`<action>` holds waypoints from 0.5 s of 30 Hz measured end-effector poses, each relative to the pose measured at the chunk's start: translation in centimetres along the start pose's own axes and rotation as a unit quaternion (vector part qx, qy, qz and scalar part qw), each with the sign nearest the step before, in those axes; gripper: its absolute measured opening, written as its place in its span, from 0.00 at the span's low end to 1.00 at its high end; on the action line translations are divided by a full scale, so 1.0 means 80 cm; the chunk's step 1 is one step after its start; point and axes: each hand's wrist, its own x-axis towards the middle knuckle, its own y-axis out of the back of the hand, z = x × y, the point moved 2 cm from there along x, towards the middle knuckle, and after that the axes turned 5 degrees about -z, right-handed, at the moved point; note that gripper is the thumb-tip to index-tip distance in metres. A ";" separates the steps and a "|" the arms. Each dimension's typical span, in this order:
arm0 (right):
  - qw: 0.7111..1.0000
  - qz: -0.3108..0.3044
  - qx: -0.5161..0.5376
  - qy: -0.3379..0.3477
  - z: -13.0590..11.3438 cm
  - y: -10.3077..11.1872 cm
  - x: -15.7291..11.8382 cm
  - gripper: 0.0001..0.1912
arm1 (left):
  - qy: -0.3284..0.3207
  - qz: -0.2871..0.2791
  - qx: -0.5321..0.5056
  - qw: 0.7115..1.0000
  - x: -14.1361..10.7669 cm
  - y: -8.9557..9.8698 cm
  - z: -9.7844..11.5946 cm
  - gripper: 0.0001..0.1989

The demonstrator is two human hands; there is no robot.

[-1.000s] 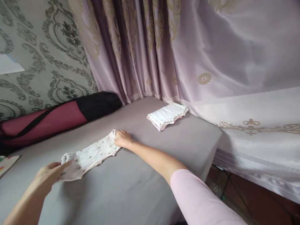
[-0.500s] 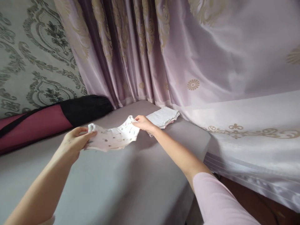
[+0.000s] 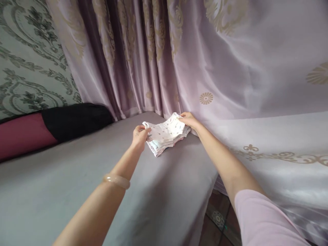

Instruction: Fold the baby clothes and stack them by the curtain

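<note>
A small white folded garment with a scattered dark print (image 3: 164, 131) is stretched between my two hands, its middle sagging. My left hand (image 3: 140, 136) pinches its left end between thumb and fingers. At the opposite end, my right hand (image 3: 189, 119) grips the upper right corner. Directly under the garment lies a stack of folded cloths (image 3: 156, 150), whose white, pale blue and pinkish edges show at the front. The printed garment covers most of the stack's top; whether its middle touches the stack I cannot tell.
The stack rests on a grey-covered bed (image 3: 123, 201) near its far corner. A long black and dark pink bag (image 3: 74, 123) lies along the wall at the left. Lilac curtains (image 3: 189, 68) hang behind and to the right. Tiled floor (image 3: 217, 218) shows at lower right.
Both hands have carried the printed garment to the right, from over the bare bed to over the stack of folded cloths. The view has shifted slightly.
</note>
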 end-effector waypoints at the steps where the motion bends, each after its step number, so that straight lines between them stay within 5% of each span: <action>1: 1.000 0.009 -0.014 0.002 0.006 0.004 0.010 0.10 | 0.004 -0.007 -0.019 1.000 0.004 -0.009 -0.005 0.14; 10: 0.988 0.046 -0.141 0.040 0.029 0.006 0.051 0.12 | 0.039 -0.041 -0.060 0.997 0.023 -0.033 -0.061 0.21; 15: 0.940 0.042 -0.333 0.057 0.039 -0.017 0.035 0.18 | 0.067 -0.017 -0.029 0.997 0.020 -0.024 -0.088 0.20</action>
